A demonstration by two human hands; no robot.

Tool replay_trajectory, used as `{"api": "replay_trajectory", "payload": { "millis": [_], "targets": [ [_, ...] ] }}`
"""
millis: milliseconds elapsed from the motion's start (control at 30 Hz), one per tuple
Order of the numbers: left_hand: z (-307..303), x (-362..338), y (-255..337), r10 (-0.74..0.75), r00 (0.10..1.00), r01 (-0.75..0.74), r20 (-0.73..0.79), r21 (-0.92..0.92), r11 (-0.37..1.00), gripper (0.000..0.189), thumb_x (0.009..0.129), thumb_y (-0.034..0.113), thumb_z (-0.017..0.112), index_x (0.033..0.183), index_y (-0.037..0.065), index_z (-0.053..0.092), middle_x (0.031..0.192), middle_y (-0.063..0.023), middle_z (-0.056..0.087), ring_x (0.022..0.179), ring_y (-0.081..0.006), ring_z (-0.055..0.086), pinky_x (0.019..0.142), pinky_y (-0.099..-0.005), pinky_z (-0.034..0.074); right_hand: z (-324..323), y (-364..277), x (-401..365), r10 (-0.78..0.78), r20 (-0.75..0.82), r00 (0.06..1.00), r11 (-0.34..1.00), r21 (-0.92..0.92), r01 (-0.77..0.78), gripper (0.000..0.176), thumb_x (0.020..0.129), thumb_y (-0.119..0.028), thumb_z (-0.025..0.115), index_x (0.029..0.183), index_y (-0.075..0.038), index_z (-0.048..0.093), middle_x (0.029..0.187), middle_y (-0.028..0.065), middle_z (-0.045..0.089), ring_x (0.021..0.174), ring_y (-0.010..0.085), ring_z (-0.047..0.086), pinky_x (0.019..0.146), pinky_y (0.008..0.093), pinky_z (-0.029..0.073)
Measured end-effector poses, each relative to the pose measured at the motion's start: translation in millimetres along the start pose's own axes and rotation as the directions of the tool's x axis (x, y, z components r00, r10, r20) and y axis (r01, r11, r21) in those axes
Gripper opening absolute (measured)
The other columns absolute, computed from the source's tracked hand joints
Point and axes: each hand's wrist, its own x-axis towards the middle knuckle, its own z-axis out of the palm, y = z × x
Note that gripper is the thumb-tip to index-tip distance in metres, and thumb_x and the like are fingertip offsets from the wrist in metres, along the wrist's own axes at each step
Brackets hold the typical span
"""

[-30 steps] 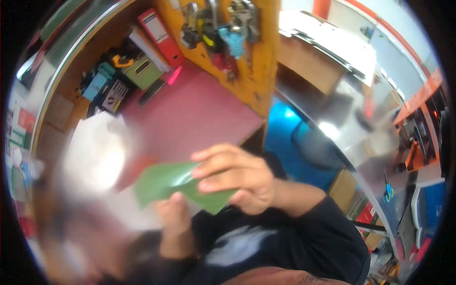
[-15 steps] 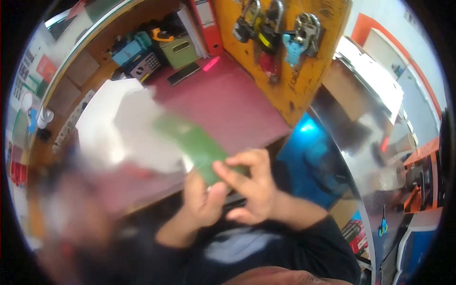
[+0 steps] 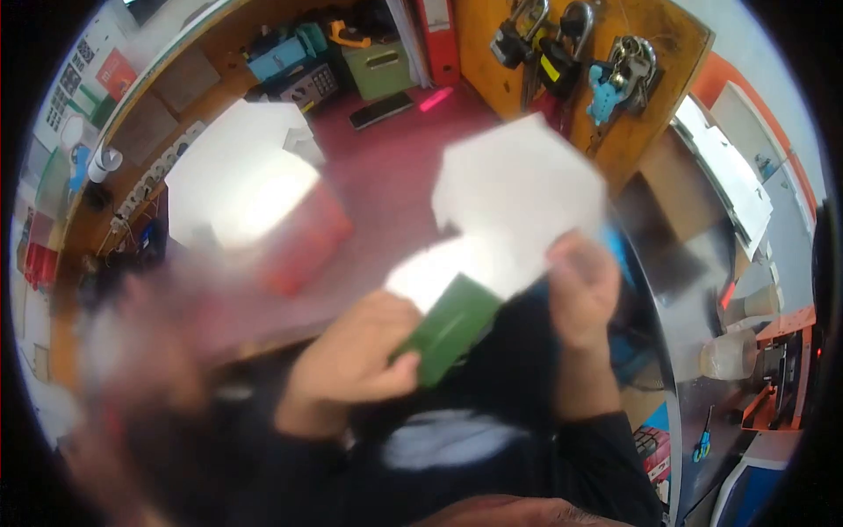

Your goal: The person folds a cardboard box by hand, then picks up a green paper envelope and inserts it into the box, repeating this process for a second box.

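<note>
A large white card [image 3: 518,184] with angled edges spreads out in front of me above the table, slightly smeared by motion. At its lower end is a green panel [image 3: 452,329], which looks like part of the same piece. My left hand [image 3: 360,351] is closed on the green panel and the white edge beside it, thumb over the green. My right hand [image 3: 584,285] is at the card's right edge, fingers closed on it, though blur softens the fingertips.
Another white card [image 3: 237,176] lies left on the red tabletop [image 3: 386,167], beside a blurred red object [image 3: 312,237]. A blurred person [image 3: 149,351] is close on my left. Behind are a phone [image 3: 381,111], a green box [image 3: 384,70] and padlocks [image 3: 562,53] on a wooden board.
The green piece was held between both hands; now the white card shows wide and my right hand has moved right with its edge. The view has shifted slightly left.
</note>
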Motion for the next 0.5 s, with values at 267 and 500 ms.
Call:
{"api": "replay_trajectory", "payload": {
  "millis": [267,500],
  "targets": [
    [26.1,-2.4,-18.5,-0.016,0.863,-0.024,-0.506,-0.072,0.997,0.026,0.080,0.010,0.077,0.066,0.006,0.056,0.066,-0.0052,0.059,0.066,-0.0196,0.052,0.062,-0.0324,0.037,22.9,7.0,4.7,-0.179,0.057,0.982,0.979,-0.091,0.184,0.029,0.080,-0.013,0.085,0.100,-0.002,0.067,0.092,-0.0007,0.051,0.078,0.0083,0.045,0.071,0.0214,0.037],
    [20.8,4.9,-19.3,0.285,0.796,-0.079,-0.534,0.376,0.923,0.029,0.074,0.015,0.083,0.066,0.011,0.055,0.066,-0.0010,0.058,0.069,-0.0200,0.054,0.071,-0.0360,0.036,43.6,11.5,-1.6,-0.001,0.247,0.969,0.964,-0.259,0.067,0.043,0.088,-0.025,0.077,0.123,-0.002,0.065,0.111,0.0057,0.048,0.099,0.0142,0.051,0.082,0.0270,0.044]
  ]
}}
